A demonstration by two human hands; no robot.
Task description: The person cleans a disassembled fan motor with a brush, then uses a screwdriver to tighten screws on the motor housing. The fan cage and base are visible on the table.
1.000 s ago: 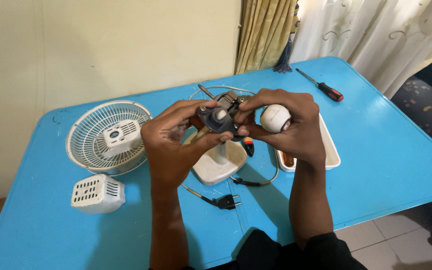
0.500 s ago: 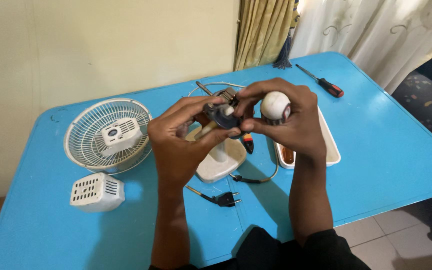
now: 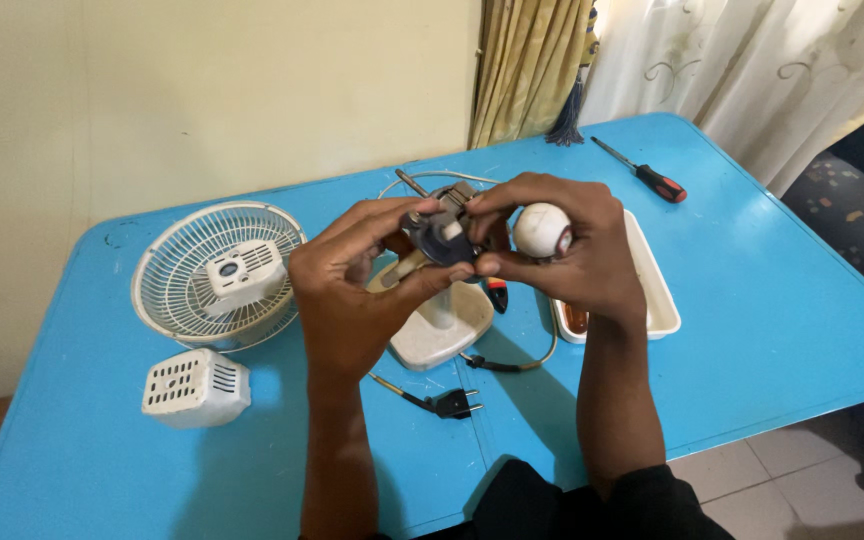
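Both hands (image 3: 452,265) around fan motor (image 3: 442,232), mid-table (image 3: 752,300)

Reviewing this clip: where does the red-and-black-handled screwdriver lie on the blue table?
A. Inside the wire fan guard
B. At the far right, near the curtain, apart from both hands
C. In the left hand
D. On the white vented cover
B: the screwdriver lies alone on the blue table near the curtain, beyond the right hand.

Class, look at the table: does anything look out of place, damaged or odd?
Yes: the small fan is in pieces. Its wire grille and vented back cover lie loose, apart from the stand; both hands hold the bare motor.
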